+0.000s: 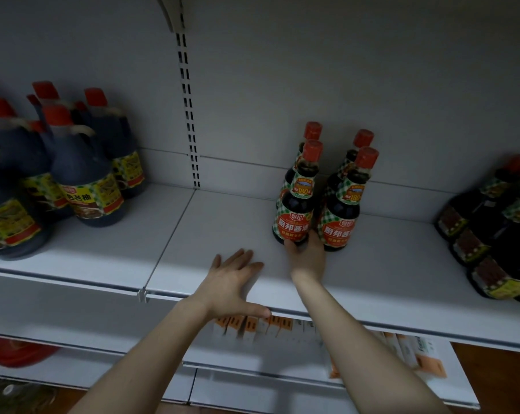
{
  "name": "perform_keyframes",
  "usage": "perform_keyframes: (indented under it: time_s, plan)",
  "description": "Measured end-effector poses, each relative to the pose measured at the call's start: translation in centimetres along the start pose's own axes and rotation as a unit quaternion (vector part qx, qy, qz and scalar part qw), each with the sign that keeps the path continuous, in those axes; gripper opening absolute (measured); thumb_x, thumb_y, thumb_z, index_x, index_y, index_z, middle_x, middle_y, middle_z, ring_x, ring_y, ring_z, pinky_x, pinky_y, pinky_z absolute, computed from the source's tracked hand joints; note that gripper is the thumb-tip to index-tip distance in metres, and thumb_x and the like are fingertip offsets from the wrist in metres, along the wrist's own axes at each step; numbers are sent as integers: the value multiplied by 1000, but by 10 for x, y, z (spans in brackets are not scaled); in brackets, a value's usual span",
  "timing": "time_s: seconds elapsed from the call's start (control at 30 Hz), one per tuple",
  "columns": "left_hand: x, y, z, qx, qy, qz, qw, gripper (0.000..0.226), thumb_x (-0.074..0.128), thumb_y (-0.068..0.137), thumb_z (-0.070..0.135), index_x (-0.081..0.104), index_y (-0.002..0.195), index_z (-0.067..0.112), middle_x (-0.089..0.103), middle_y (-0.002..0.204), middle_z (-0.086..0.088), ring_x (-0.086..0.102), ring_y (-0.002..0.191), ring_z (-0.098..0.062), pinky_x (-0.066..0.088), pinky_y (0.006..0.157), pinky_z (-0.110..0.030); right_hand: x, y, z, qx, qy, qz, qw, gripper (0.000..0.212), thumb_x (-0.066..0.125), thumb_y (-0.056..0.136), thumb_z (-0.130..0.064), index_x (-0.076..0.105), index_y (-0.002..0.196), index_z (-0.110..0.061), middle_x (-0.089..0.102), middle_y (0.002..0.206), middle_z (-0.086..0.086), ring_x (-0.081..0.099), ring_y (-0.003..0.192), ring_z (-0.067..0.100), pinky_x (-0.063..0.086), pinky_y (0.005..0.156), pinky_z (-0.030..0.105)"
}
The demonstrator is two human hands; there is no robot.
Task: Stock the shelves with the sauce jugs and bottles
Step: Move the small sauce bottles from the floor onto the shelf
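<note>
We seat bottle (pixel 293 210) in four-bottle cluster, mid-shelf (pixel 223 222). Right hand (pixel 308 255) fingers pinch its base, tips hidden between bottles. Left hand (pixel 232 282) fingers spread flat on shelf lip. Next, we judge: release, fetch more. Jugs (pixel 85 180) far left.

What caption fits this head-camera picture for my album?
Right hand touches the front-left of four red-capped dark sauce bottles on a white metal shelf; left hand rests flat nearby.
</note>
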State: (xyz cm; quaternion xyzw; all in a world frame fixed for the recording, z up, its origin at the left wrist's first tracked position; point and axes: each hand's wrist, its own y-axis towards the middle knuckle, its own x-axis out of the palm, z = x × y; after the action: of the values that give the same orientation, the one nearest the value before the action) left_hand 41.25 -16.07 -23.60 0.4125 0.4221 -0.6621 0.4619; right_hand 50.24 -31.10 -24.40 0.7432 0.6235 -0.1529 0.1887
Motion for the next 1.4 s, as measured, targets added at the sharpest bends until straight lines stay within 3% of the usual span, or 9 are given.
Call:
perform_keyframes:
  time_s: [0.13, 0.3, 0.43, 0.53, 0.67, 0.77, 0.87, 1.0, 1.4]
  plan:
    - [0, 0, 0, 1, -4, 7, 1000, 133, 7, 34, 99, 18, 146, 28, 5, 158, -3, -1, 145, -18, 2, 114, -48, 0, 0, 1, 1, -11, -4, 1000, 48, 61, 88, -21, 47, 131, -6, 54, 130, 11, 52, 117, 28, 37, 85, 25]
    - [1, -1, 0, -1, -8, 15, 1000, 134, 8, 33, 99, 20, 146, 28, 7, 157, -1, 1, 145, -16, 2, 114, -46, 0, 1, 0, 2, -21, -11, 1000, 49, 61, 87, -22, 46, 132, -6, 53, 133, 12, 49, 121, 29, 41, 94, 33]
    - [1, -1, 0, -3, -16, 19, 1000, 137, 8, 31, 101, 20, 146, 28, 8, 157, -1, 0, 145, -15, 2, 114, -47, -7, 0, -2, -3, -3, -42, 999, 48, 64, 85, -19, 49, 128, -5, 55, 130, 11, 51, 119, 28, 38, 89, 25]
    - [2, 0, -1, -1, -13, 19, 1000, 137, 7, 31, 101, 20, 146, 27, 8, 157, -2, 1, 145, -16, 2, 114, -47, -20, -9, -1, -8, 21, -71, 997, 48, 61, 88, -18, 46, 132, -6, 50, 136, 8, 46, 125, 25, 36, 96, 25]
    - [-2, -6, 4, -9, 6, 24, 1000, 138, 7, 34, 99, 17, 147, 20, 10, 157, -4, 2, 145, -18, 6, 114, -48, -37, -28, 5, -50, -27, -107, 993, 48, 56, 91, -24, 44, 135, -8, 48, 138, 8, 44, 128, 24, 36, 104, 30]
    - [-10, -30, 2, -34, 31, 73, 996, 125, 16, 47, 93, 17, 147, 17, 12, 157, -3, 2, 145, -16, 5, 114, -49, -40, -39, -7, -92, -57, -137, 985, 49, 57, 89, -27, 45, 134, -10, 49, 138, 7, 44, 128, 24, 37, 103, 30]
    - [-18, -73, -22, -73, 28, 147, 986, 109, 14, 58, 80, 21, 146, 16, 15, 156, -2, 4, 145, -15, 2, 115, -45, -26, -55, -32, -143, -100, -182, 968, 53, 59, 88, -30, 44, 135, -10, 45, 141, 7, 40, 130, 23, 32, 101, 25]
    - [-28, -154, -75, -168, 14, 208, 964, 85, 46, 82, 64, 21, 146, 14, 15, 156, -5, 5, 145, -17, 0, 116, -40, 30, -102, -76, -230, -136, -260, 928, 57, 60, 88, -32, 41, 137, -8, 39, 146, 8, 33, 136, 21, 25, 106, 25]
    - [12, -464, -223, -441, -10, 193, 877, 84, 50, 82, 61, 17, 147, 19, 13, 156, -2, 7, 144, -15, 1, 115, -36, 225, -325, -164, -300, -115, -426, 846, 63, 59, 88, -35, 36, 140, -7, 38, 146, 11, 32, 136, 23, 25, 110, 30]
